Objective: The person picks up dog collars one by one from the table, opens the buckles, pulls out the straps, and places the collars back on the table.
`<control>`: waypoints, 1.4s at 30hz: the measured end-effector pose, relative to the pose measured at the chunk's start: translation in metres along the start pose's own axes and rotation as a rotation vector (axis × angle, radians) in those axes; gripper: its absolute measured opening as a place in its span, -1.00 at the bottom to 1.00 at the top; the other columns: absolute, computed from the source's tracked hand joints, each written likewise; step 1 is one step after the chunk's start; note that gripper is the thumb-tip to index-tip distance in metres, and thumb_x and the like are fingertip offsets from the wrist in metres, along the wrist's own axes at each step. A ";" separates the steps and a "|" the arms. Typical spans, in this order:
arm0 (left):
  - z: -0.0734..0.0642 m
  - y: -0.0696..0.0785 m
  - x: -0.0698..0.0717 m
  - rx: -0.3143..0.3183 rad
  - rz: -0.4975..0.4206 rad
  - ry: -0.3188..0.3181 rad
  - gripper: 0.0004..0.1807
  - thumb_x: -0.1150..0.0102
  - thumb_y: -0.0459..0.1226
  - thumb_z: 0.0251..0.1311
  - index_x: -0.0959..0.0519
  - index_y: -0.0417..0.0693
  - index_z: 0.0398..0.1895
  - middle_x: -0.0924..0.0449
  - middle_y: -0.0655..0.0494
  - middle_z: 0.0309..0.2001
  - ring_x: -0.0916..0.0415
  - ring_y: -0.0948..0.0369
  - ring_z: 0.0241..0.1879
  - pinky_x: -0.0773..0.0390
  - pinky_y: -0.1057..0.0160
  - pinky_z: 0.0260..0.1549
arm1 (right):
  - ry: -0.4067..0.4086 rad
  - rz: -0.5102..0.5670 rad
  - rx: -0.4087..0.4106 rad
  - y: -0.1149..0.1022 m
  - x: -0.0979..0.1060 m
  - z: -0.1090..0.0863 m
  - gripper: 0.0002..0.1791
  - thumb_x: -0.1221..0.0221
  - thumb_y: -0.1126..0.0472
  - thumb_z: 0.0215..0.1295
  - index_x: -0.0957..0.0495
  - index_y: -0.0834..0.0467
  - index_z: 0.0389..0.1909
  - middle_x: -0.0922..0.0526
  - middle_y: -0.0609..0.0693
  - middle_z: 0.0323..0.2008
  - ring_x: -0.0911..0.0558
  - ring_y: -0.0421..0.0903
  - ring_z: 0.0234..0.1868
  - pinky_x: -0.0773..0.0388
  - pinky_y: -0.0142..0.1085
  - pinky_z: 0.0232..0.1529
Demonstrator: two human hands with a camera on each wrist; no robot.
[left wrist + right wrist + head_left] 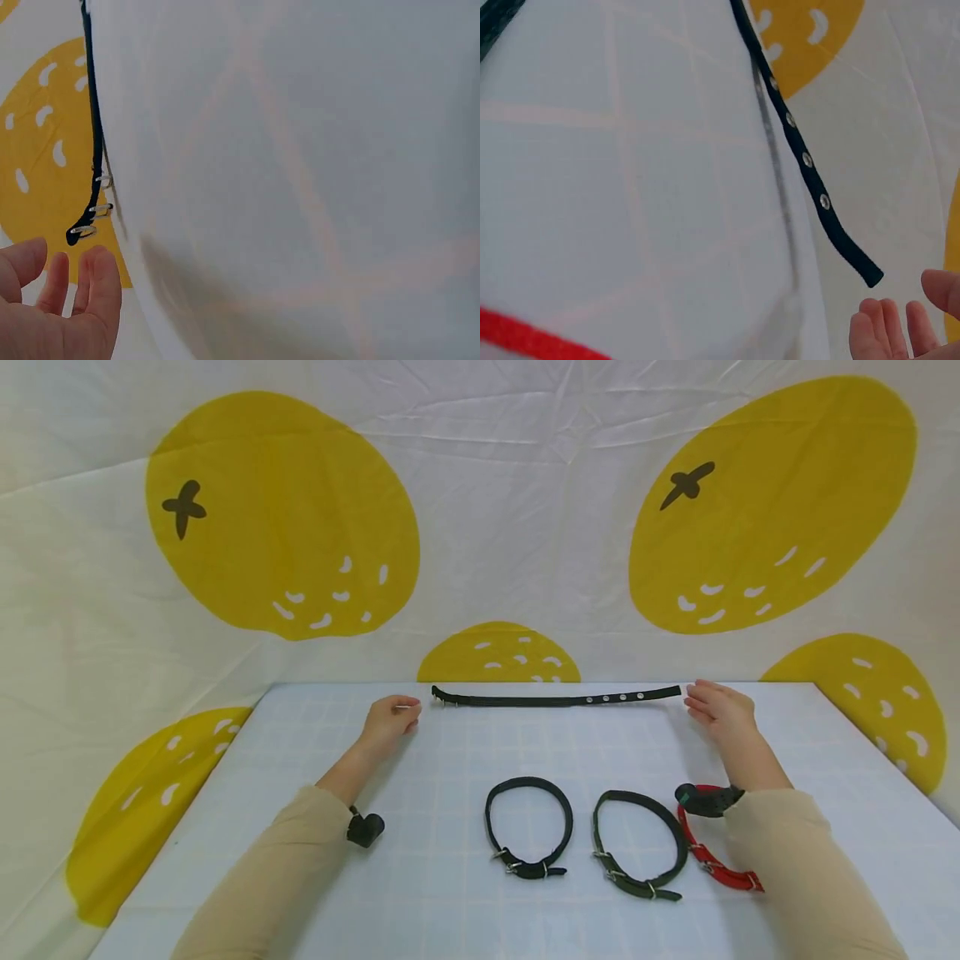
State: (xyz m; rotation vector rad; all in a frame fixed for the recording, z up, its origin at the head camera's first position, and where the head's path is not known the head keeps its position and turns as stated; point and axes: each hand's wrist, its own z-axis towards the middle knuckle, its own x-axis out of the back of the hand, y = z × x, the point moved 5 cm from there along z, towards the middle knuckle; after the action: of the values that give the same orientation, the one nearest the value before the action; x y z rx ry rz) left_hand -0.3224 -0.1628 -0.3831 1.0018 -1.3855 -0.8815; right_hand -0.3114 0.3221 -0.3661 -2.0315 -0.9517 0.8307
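A black buckle collar (517, 702) lies stretched out nearly straight along the back of the table. Its end with metal rings and buckle (91, 214) is at the left, just beyond the fingertips of my left hand (392, 722). At the right, the strap end with metal eyelets (816, 180) stops just short of my right hand (723, 710). Both hands have loosely bent, parted fingers with nothing between them, and a small gap separates each from the collar. A shadow beside the eyelet end shows in the right wrist view.
Nearer the front lie another black collar (567, 810) and a dark green collar (678, 835), each fastened in a loop. A red collar (723, 872) is partly hidden under my right forearm. A white cloth printed with yellow fruit (525, 568) hangs behind the table (450, 893).
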 end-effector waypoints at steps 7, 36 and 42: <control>-0.025 0.006 -0.004 -0.205 0.270 -0.079 -0.75 -0.12 -0.29 0.25 -0.55 -0.29 -0.09 -0.59 -0.11 -0.15 -0.51 0.01 -0.17 -0.53 0.16 -0.15 | -0.020 -0.068 0.005 -0.004 0.006 -0.013 -0.22 -0.24 0.21 0.18 -0.13 -0.07 0.40 -0.29 -0.09 0.24 -0.39 -0.17 0.20 -0.34 -0.39 0.11; -0.150 0.040 -0.085 -0.893 0.544 -0.495 -0.79 -0.29 -0.23 0.10 -0.61 -0.09 -0.20 -0.53 0.21 -0.23 -0.51 0.26 -0.23 -0.46 0.50 -0.19 | -0.663 -0.678 0.319 0.074 -0.044 -0.117 -0.57 -0.22 0.18 0.23 -0.47 0.30 0.07 -0.60 0.02 -0.07 -0.58 -0.13 -0.06 -0.53 -0.35 -0.05; -0.161 0.037 -0.100 -1.019 0.585 -0.510 -0.79 -0.30 -0.23 0.09 -0.61 -0.09 -0.22 -0.55 0.20 -0.26 -0.51 0.32 -0.24 -0.41 0.57 -0.18 | -0.835 -0.865 0.478 0.105 -0.061 -0.141 -0.60 -0.25 0.21 0.18 -0.51 0.39 -0.03 -0.59 0.26 -0.14 -0.60 -0.06 -0.19 -0.55 -0.36 -0.15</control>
State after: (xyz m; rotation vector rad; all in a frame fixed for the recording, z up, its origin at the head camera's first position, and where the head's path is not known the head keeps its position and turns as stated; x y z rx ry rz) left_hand -0.1661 -0.0488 -0.3741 -0.4137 -1.2575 -1.2116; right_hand -0.1963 0.1765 -0.3635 -0.6768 -1.6884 1.2342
